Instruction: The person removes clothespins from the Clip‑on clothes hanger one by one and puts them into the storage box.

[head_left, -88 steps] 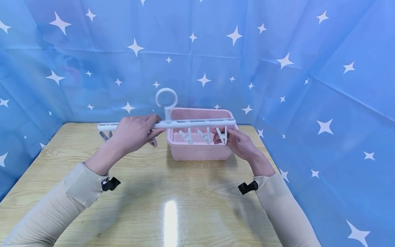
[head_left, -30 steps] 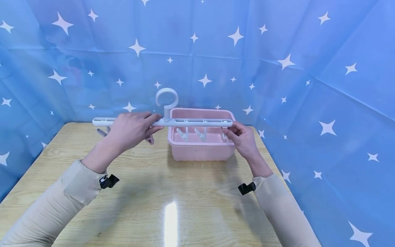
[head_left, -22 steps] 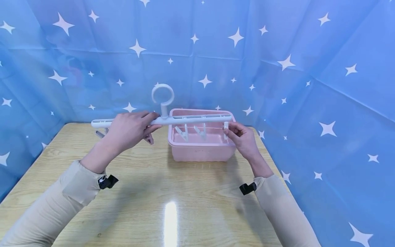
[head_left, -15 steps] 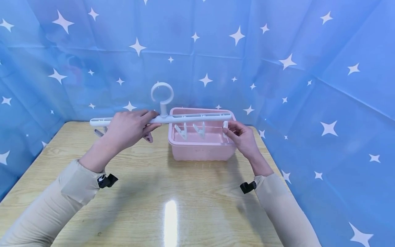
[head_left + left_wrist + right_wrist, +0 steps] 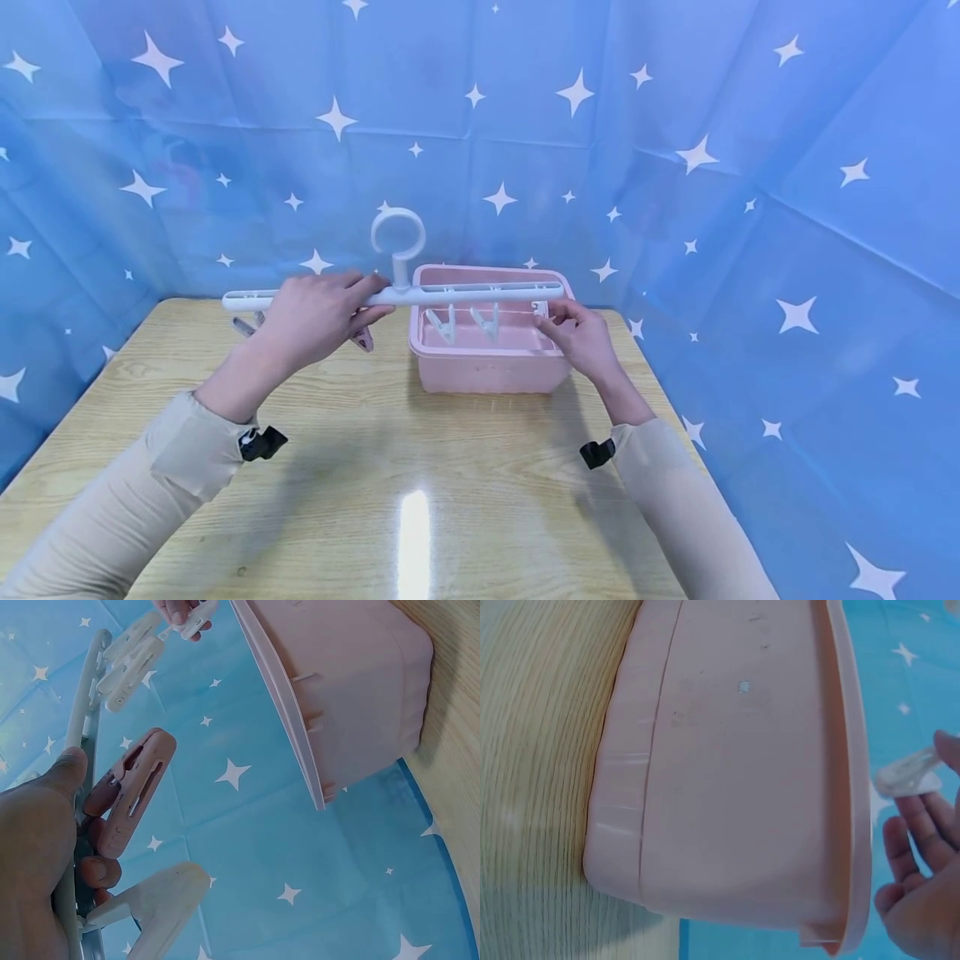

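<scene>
My left hand [image 5: 318,312] grips the bar of a white clip hanger [image 5: 487,292] and holds it level above the table, its round hook pointing up. Two white clips [image 5: 444,323] hang from the bar's right half. A pink clip [image 5: 135,796] hangs by my left fingers in the left wrist view, with another white clip [image 5: 169,904] nearby. Just under the bar's right end, my right hand [image 5: 588,337] pinches a white clip [image 5: 907,776] between thumb and fingers. That clip is apart from the bar, its small top hook showing in the head view.
Behind and below the hanger's right half, a pink plastic basket [image 5: 491,372] stands on the wooden table [image 5: 337,483]. Blue star-printed cloth [image 5: 480,150] closes off the back and both sides.
The right-hand clip, hanging on the bar at first, has come off it in my right hand. The hanger has shifted slightly left. The clip has turned, and now shows its hook end.
</scene>
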The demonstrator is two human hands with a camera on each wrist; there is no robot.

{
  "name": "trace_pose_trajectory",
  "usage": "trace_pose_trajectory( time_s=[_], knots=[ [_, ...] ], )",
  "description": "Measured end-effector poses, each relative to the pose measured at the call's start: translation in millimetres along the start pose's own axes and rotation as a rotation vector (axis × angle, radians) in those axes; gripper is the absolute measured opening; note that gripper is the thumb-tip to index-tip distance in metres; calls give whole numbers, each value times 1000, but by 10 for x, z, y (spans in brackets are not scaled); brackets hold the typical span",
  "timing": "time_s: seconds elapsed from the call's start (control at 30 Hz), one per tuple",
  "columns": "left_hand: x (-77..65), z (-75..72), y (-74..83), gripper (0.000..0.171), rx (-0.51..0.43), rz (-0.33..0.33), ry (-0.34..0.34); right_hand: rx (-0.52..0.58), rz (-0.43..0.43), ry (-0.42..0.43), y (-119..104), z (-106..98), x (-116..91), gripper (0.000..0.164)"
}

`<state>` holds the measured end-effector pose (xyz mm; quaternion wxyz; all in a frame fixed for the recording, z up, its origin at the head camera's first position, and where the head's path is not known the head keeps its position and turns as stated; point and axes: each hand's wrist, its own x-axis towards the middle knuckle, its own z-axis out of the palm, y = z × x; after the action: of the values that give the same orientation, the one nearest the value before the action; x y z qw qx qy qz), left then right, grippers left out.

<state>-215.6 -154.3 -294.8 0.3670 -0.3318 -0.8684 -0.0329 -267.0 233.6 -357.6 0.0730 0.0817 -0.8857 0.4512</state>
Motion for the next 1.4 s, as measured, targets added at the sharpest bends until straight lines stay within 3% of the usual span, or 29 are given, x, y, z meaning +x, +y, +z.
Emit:
trace_pose_trajectory(
  time_s=[0.33, 0.63, 1.07, 1.4],
  knots=[
    [0, 24, 16, 60, -13, 9, 8, -94, 48, -23, 24, 19, 40, 43],
    [4, 31, 10, 57, -7, 13, 3, -153, 21, -42, 79, 14, 54, 46],
    [10, 24, 24, 54, -4, 3, -15, -147, 31, -59, 115, 26, 72, 38],
    [11, 10, 33, 52, -5, 6, -12, -149, 24, -64, 106, -6, 56, 53]
  ],
)
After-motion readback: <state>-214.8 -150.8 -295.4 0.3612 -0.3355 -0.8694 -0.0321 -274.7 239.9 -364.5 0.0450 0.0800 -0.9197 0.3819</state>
